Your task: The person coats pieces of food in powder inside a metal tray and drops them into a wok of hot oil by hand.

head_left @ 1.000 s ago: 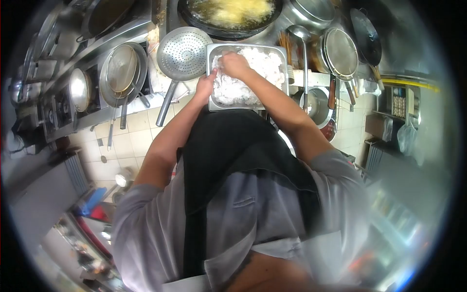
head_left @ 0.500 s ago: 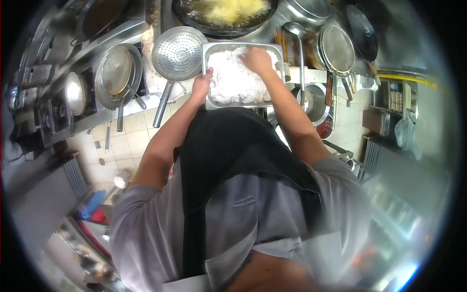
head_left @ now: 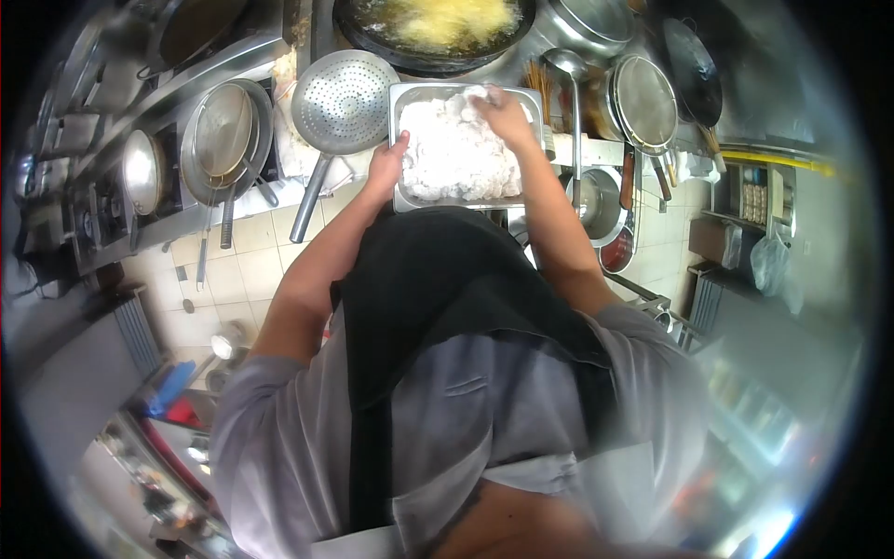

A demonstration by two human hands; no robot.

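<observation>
A rectangular metal tray (head_left: pixel 395 110) is heaped with white, flour-coated pieces (head_left: pixel 456 158). My left hand (head_left: pixel 386 168) is closed round the tray's left rim, thumb on top. Over the far right part of the tray, my right hand (head_left: pixel 506 118) pinches a floury white piece (head_left: pixel 477 97) whose exact kind I cannot make out. Just beyond the tray stands a wok (head_left: pixel 358 39) of oil, with yellow food (head_left: pixel 447 23) bubbling in it. A perforated skimmer (head_left: pixel 345 102) lies close to the left of the tray, its handle pointing toward me.
A ladle (head_left: pixel 575 121) and round mesh strainers (head_left: pixel 646 102) are to the right, near a steel pot (head_left: pixel 601 200). More strainers (head_left: pixel 223 130) rest in a pan at left. A dark wok (head_left: pixel 694 70) stands at far right. Pale floor tiles (head_left: pixel 251 279) show below the counter.
My right hand has lifted slightly, and a white piece now shows at its fingertips. My left hand stays on the tray's rim. The view has shifted a little.
</observation>
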